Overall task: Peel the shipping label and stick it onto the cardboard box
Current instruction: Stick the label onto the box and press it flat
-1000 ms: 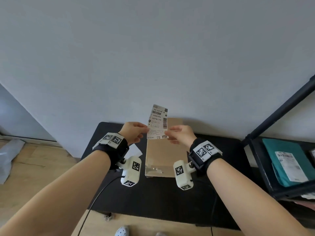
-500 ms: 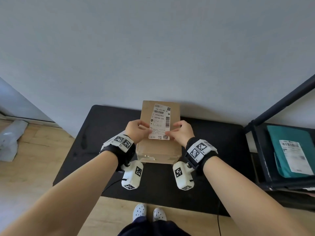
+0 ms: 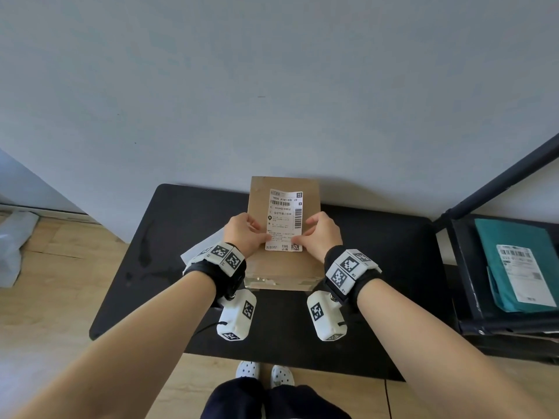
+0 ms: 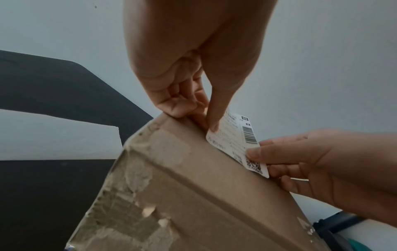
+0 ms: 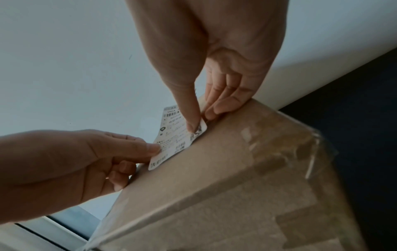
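Observation:
A brown cardboard box (image 3: 284, 267) stands on the black table (image 3: 378, 267) against the wall. The white shipping label (image 3: 282, 219) lies along the box top, barcode end away from me. My left hand (image 3: 266, 237) pinches the label's near left edge, thumb on top. My right hand (image 3: 298, 238) pinches the near right corner by the QR code. In the left wrist view the label (image 4: 234, 141) sits slightly raised over the box (image 4: 171, 169). In the right wrist view the thumb of my right hand (image 5: 197, 125) presses the label (image 5: 171, 135) down at its corner.
A white backing sheet (image 3: 201, 251) lies on the table left of the box, partly under my left wrist. A dark shelf (image 3: 459, 267) at the right holds a teal parcel (image 3: 511, 267) with its own label. Wooden floor shows at the left and below.
Both hands brought the label down from the air in front of the wall onto the box top. The head view has tilted down, and my feet now show.

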Available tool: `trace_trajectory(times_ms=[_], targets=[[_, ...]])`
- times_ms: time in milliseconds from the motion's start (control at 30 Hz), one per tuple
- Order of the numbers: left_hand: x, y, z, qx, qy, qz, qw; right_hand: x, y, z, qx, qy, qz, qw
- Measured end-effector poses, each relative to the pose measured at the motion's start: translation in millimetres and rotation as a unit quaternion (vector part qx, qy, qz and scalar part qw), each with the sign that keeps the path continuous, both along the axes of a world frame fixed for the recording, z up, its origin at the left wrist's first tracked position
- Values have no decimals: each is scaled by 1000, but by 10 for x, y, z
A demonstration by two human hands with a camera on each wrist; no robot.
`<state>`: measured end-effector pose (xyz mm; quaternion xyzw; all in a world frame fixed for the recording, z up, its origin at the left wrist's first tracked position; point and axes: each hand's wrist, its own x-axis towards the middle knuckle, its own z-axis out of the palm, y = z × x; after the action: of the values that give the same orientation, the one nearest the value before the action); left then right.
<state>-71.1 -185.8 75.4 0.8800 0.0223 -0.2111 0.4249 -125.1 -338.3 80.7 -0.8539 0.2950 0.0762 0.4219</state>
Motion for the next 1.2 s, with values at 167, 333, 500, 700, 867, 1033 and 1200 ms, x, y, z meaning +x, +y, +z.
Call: trace_trajectory(times_ms=[167,333,500,700,867,1033,1200], targets=[[14,-17,28,23,-4,-14,1000,2,21,6,-15,6,5,1000],[33,-35,32,49,-13,-43,998,10,29,5,-41,12,25,999],[15,-29,43,70,-19,-64,995,-32,1,28,-89,12,41,995],[-17,153,12,90,-43,-79,992,-267,143,20,-159,-70,291,941],[-84,277,43,34,3,-109,993,-431,282,-138,-227,23,467,854],[-80,260,18,7,26,-107,994,-569,87,-182,-258,38,469,844],[-32,269,-23,7,50,-112,992,-575,-134,-98,-270,41,417,867]])
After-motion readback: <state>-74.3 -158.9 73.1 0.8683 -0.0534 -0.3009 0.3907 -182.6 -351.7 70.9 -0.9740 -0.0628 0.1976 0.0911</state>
